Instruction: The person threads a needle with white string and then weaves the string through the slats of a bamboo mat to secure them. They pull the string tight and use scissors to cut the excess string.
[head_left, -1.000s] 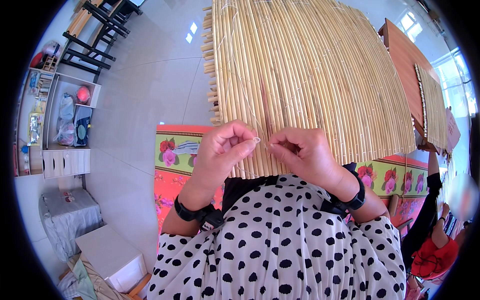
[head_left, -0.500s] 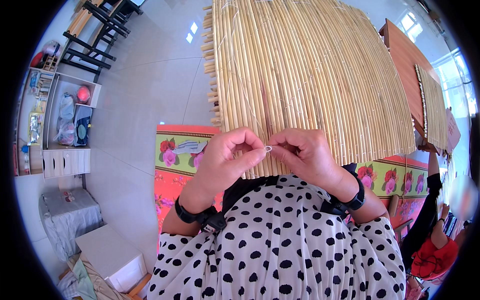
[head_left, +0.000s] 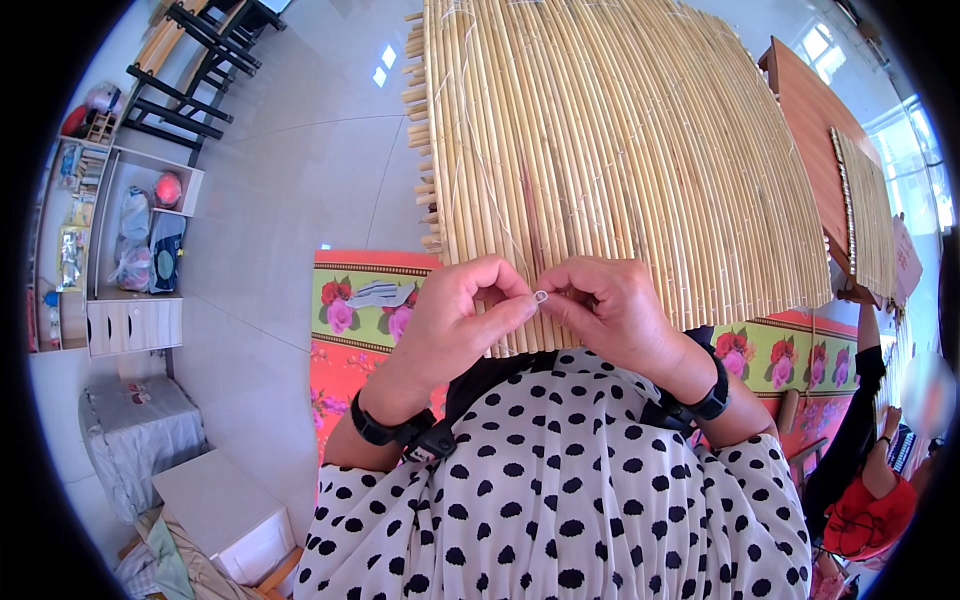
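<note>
Small white loop (head_left: 541, 296), seemingly of thread, sits between a person's two hands above the near edge of a reed mat (head_left: 640, 160). The left hand (head_left: 462, 312) pinches it between thumb and forefinger. The right hand (head_left: 612, 305) brings thumb and forefinger to its other side; whether they grip the loop or a strand is too fine to tell. A second earlier a gap parts the hands; now they meet, and the position is nearly unchanged from half a second ago, suggesting both hands are working on the same fine detail. Under the mat's near end, a flowered cloth (head_left: 352, 338) spreads out to the left. At far right, a co-worker in red (head_left: 868, 515) is partly visible.
</note>
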